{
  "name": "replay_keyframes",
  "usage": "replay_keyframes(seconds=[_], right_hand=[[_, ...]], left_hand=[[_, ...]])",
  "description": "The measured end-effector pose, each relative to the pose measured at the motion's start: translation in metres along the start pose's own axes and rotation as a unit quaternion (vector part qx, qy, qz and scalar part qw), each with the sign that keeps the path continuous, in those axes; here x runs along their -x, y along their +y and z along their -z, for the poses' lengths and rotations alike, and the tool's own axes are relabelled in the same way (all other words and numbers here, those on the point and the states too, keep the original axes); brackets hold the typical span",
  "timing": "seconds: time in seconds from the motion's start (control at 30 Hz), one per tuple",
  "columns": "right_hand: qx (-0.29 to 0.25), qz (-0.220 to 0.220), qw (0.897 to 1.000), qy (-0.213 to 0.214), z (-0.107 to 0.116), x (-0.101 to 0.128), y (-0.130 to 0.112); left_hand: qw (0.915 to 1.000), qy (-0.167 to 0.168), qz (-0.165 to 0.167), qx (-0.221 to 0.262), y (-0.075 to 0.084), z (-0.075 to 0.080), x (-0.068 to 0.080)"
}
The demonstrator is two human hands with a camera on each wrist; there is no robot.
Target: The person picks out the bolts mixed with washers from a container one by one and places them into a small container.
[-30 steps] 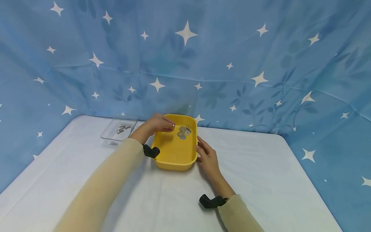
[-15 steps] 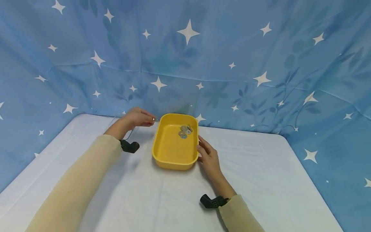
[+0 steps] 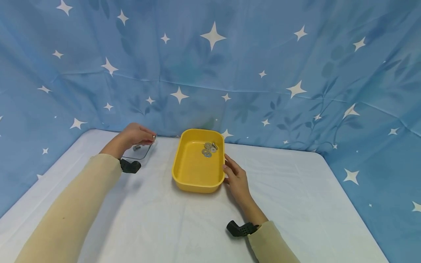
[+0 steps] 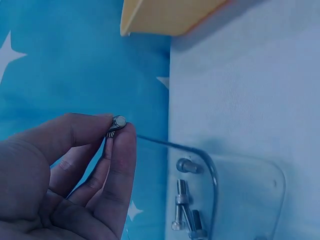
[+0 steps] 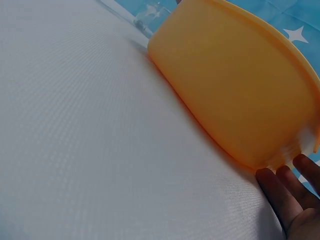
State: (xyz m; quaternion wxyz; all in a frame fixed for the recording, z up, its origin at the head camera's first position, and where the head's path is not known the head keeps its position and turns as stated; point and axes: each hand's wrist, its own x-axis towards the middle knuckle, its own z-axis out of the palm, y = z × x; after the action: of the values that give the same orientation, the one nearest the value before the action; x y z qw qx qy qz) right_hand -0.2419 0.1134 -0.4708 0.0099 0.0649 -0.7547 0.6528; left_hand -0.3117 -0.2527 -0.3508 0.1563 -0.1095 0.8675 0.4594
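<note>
My left hand (image 3: 134,135) is raised over the clear plastic box (image 4: 215,185) at the back left. Between its thumb and fingertips it pinches a small metal bolt (image 4: 119,121), seen end-on in the left wrist view. Several bolts (image 4: 182,192) lie inside the box, partly hidden by that hand in the head view. On the right side of the yellow tray (image 3: 197,177), my right hand (image 3: 237,182) touches the wall with relaxed fingertips (image 5: 265,175). Flat metal washers (image 3: 206,152) and a bolt (image 3: 215,145) lie towards the tray's back right.
A white cloth (image 3: 158,219) covers the table. Behind its far edge hangs a blue curtain (image 3: 236,62) with white stars. The yellow tray stands to the right of the clear box, with a strip of cloth between them.
My left hand has carried the pinched bolt leftwards, from above the yellow tray to above the clear box. My right hand and the tray have stayed in place.
</note>
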Motion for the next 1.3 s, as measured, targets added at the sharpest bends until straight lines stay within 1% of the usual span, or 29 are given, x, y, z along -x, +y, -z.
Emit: replay_keyframes(seconds=[0.23,0.4,0.6,0.73,0.83,1.07,1.17,1.3], right_hand=[[-0.009,0.009,1.0,0.0,0.001,-0.001,0.002],[-0.011,0.012,1.0,-0.005,0.001,-0.002,0.004],[-0.011,0.012,1.0,-0.008,0.002,0.0,0.003],[-0.015,0.014,1.0,-0.01,0.002,0.0,0.003],[-0.016,0.015,1.0,-0.01,0.002,-0.001,0.003],[-0.022,0.013,1.0,-0.012,0.002,0.0,0.003],[-0.023,0.012,1.0,-0.015,0.002,-0.001,0.003],[-0.022,0.01,1.0,-0.014,0.003,-0.002,0.003]], left_hand=[[0.9999,-0.009,-0.01,0.009,-0.019,0.01,-0.006],[0.9997,-0.01,-0.002,0.021,-0.032,0.013,-0.01],[0.9999,-0.002,0.007,0.009,-0.044,0.01,-0.018],[0.9997,0.003,0.021,0.015,-0.05,0.006,-0.025],[0.9993,0.011,0.03,0.021,-0.053,0.004,-0.029],[0.999,0.024,0.038,-0.006,-0.053,0.002,-0.033],[0.999,0.022,0.039,-0.005,-0.053,0.003,-0.034],[0.9994,0.008,0.034,0.003,-0.052,0.004,-0.036]])
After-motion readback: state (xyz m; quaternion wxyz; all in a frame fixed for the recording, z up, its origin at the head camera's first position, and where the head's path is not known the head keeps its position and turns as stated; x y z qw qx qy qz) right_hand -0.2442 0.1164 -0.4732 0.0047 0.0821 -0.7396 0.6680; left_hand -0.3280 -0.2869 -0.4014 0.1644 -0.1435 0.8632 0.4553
